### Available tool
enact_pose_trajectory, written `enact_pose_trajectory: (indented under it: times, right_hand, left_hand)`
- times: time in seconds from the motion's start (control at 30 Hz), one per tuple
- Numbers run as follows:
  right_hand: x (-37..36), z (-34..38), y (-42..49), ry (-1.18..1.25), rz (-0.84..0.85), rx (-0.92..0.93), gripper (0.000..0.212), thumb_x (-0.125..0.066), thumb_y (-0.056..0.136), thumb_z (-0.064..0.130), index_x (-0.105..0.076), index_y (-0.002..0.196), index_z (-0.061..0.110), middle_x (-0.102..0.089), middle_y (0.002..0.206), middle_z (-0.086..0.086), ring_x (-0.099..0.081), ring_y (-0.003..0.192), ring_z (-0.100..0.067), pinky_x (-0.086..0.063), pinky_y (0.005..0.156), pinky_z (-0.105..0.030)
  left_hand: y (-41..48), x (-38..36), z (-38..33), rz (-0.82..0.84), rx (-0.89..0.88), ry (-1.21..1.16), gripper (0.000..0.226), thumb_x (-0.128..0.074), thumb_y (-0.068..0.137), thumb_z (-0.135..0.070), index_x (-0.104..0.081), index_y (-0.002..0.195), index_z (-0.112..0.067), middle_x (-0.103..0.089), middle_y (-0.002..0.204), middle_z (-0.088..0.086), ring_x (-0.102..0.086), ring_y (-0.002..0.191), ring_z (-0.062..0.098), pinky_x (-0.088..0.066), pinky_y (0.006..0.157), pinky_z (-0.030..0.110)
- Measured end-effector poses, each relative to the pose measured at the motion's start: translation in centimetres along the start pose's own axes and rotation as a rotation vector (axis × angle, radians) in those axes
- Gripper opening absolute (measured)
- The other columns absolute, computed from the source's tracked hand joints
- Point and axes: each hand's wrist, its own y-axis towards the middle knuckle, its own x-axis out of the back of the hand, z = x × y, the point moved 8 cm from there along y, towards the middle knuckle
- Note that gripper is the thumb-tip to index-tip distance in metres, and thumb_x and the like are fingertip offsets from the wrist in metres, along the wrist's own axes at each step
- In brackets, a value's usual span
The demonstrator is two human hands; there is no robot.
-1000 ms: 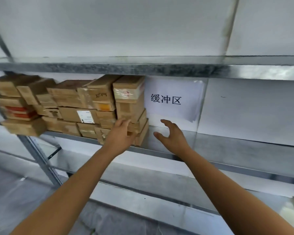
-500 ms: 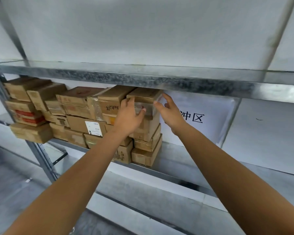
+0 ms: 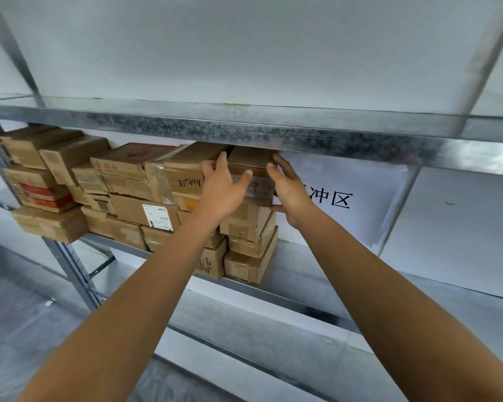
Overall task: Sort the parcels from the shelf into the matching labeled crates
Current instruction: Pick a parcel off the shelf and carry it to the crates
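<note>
**Both hands on the top box of the pile**

We reach up with both arms to the shelf (image 3: 302, 265), where the parcels stand in piles under a metal beam (image 3: 244, 132). The top box (image 3: 253, 162) sits on the rightmost pile, just above the middle of our view, with its lid close beneath that beam.

Our left hand (image 3: 222, 188) clasps its left end. The fingers go up between it and the neighbouring box (image 3: 183, 169) at its 9 o'clock, and the thumb lies across the taped front face. Our right hand (image 3: 289, 192) clasps the right end, at 3 o'clock, with the fingers up along the side and the thumb tucked at the lower edge. Both hands are narrow, closed on this one box and holding it between them. We cannot tell whether it rests on the pile or is lifted clear.

At its 6 o'clock are the lower boxes (image 3: 249, 245) of the same pile. Further toward 9 o'clock, one parcel carries a white label (image 3: 159, 214), and a red-banded box (image 3: 45, 195) lies near the post. At 3 o'clock a white sign (image 3: 360, 198) with black characters hangs on the wall, partly hidden by our right hand.
</note>
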Motion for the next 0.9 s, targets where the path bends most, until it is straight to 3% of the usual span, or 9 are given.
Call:
enact_pose_trajectory:
  times: [0.1, 0.2, 0.33, 0.47, 0.53, 0.6, 0.7, 0.8, 0.9]
  right_hand:
    - [1.0, -0.1, -1.3, 0.044, -0.039, 0.008, 0.04, -0.041, 0.099, 0.033, -0.036, 0.139, 0.037, -0.04, 0.144, 0.0, -0.04, 0.128, -0.023, -0.041, 0.102, -0.047]
    - [1.7, 0.0, -3.0, 0.054, -0.06, 0.047, 0.036, -0.041, 0.1, 0.03, -0.041, 0.136, 0.035, -0.047, 0.132, 0.001, -0.046, 0.114, -0.016, -0.042, 0.102, -0.042]
    - [2.5, -0.2, -6.0, 0.029, -0.049, 0.1, 0.028, -0.039, 0.101, 0.027, -0.045, 0.128, 0.032, -0.049, 0.111, 0.006, -0.05, 0.089, -0.003, -0.045, 0.082, -0.029]
    - [3.7, -1.6, -9.3, 0.043, -0.034, 0.065, 0.021, -0.042, 0.099, 0.027, -0.048, 0.116, 0.037, -0.052, 0.116, 0.002, -0.051, 0.107, -0.017, -0.045, 0.088, -0.034]
    - [4.4, -2.1, -11.1, 0.047, -0.044, 0.07, 0.02, -0.043, 0.099, 0.025, -0.048, 0.116, 0.036, -0.052, 0.122, 0.001, -0.05, 0.108, -0.017, -0.044, 0.081, -0.027]
    - [5.3, -2.8, -13.0, 0.045, -0.064, 0.085, 0.02, -0.044, 0.099, 0.022, -0.047, 0.115, 0.034, -0.05, 0.128, 0.0, -0.049, 0.108, -0.016, -0.041, 0.069, -0.02]
    - [6.9, -3.7, -15.5, 0.011, -0.09, 0.118, 0.025, -0.045, 0.098, 0.019, -0.043, 0.119, 0.033, -0.047, 0.131, 0.002, -0.047, 0.107, -0.012, -0.04, 0.064, -0.013]
    - [8.5, -4.7, -17.6, -0.009, -0.113, 0.105, 0.046, -0.049, 0.096, 0.023, -0.034, 0.137, 0.039, -0.044, 0.122, 0.01, -0.045, 0.105, -0.007, -0.042, 0.077, -0.015]
    - [10.1, -5.7, -18.9, 0.026, -0.135, 0.023, 0.056, -0.05, 0.095, 0.031, -0.026, 0.143, 0.043, -0.048, 0.127, 0.005, -0.046, 0.117, -0.016, -0.039, 0.101, -0.038]
  left_hand:
    - [-0.9, 0.1, -0.6, 0.005, -0.015, -0.02, 0.065, -0.048, 0.095, -0.034, -0.018, 0.148, -0.012, -0.019, 0.147, 0.01, -0.035, 0.132, 0.023, -0.027, 0.107, 0.029]
    - [-2.1, 0.1, -0.6, 0.019, 0.008, -0.051, 0.062, -0.047, 0.095, -0.035, -0.022, 0.147, -0.013, -0.021, 0.147, 0.009, -0.034, 0.133, 0.022, -0.027, 0.108, 0.03]
    - [-4.1, 0.2, 0.4, 0.069, 0.074, -0.125, 0.061, -0.046, 0.094, -0.041, -0.027, 0.146, -0.017, -0.034, 0.141, 0.009, -0.039, 0.129, 0.024, -0.032, 0.107, 0.036]
    - [-7.4, -0.4, 0.3, 0.125, 0.062, -0.145, 0.057, -0.045, 0.094, -0.042, -0.032, 0.144, -0.016, -0.045, 0.133, 0.0, -0.045, 0.12, 0.017, -0.036, 0.1, 0.031]
    - [-9.4, -1.3, -0.1, 0.176, 0.05, -0.201, 0.049, -0.047, 0.095, -0.038, -0.04, 0.138, -0.017, -0.052, 0.121, -0.003, -0.051, 0.113, 0.014, -0.041, 0.095, 0.029]
    - [-11.3, -2.3, -0.2, 0.224, 0.064, -0.278, 0.046, -0.05, 0.094, -0.035, -0.042, 0.137, -0.02, -0.054, 0.112, -0.003, -0.053, 0.109, 0.016, -0.045, 0.098, 0.036]
    - [-13.7, -3.6, 0.0, 0.257, 0.089, -0.399, 0.05, -0.058, 0.09, -0.03, -0.041, 0.137, -0.024, -0.053, 0.114, -0.004, -0.052, 0.108, 0.015, -0.046, 0.1, 0.041]
    - [-15.9, -4.6, 0.0, 0.294, 0.091, -0.401, 0.061, -0.064, 0.086, -0.025, -0.035, 0.14, -0.025, -0.047, 0.123, -0.006, -0.044, 0.114, 0.013, -0.042, 0.102, 0.037]
    - [-17.2, -5.5, -0.2, 0.327, 0.059, -0.374, 0.067, -0.068, 0.083, -0.017, -0.032, 0.139, -0.025, -0.041, 0.138, -0.003, -0.041, 0.124, 0.017, -0.037, 0.097, 0.031]
